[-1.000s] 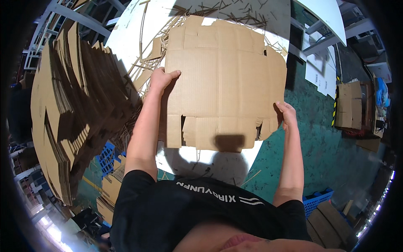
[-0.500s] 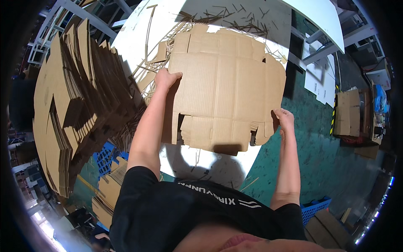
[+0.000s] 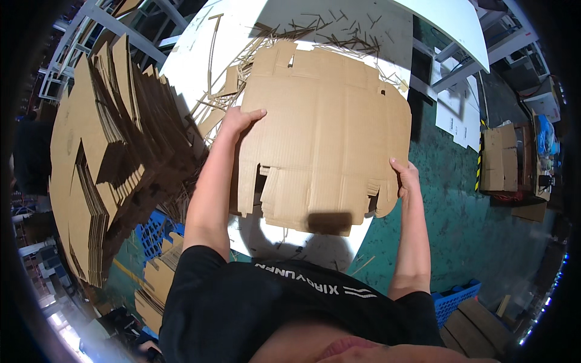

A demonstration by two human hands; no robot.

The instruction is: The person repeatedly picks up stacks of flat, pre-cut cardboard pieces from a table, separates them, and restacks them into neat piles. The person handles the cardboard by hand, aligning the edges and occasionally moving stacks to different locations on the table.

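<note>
A wide brown die-cut cardboard sheet [image 3: 321, 127], creased and slotted along its edges, spreads out in front of me above the white table. My left hand [image 3: 240, 119] grips its left edge, thumb on the top face and the other fingers hidden behind. At the right edge, lower down, my right hand [image 3: 407, 176] pinches the cardboard, its thumb on top as well. Whether other sheets lie beneath this one cannot be made out.
Thin cardboard offcuts [image 3: 351, 42] litter the far part of the white table [image 3: 242, 30]. To the left stands a tall stack of cut cardboard sheets [image 3: 115, 145]. Blue plastic crates [image 3: 454, 301] sit low on both sides, and a cardboard box [image 3: 501, 158] is at the right.
The near edge of the cardboard sheet has come slightly closer to me. My right hand has shifted a little, its thumb now further over the sheet's edge. Both hands keep hold.
</note>
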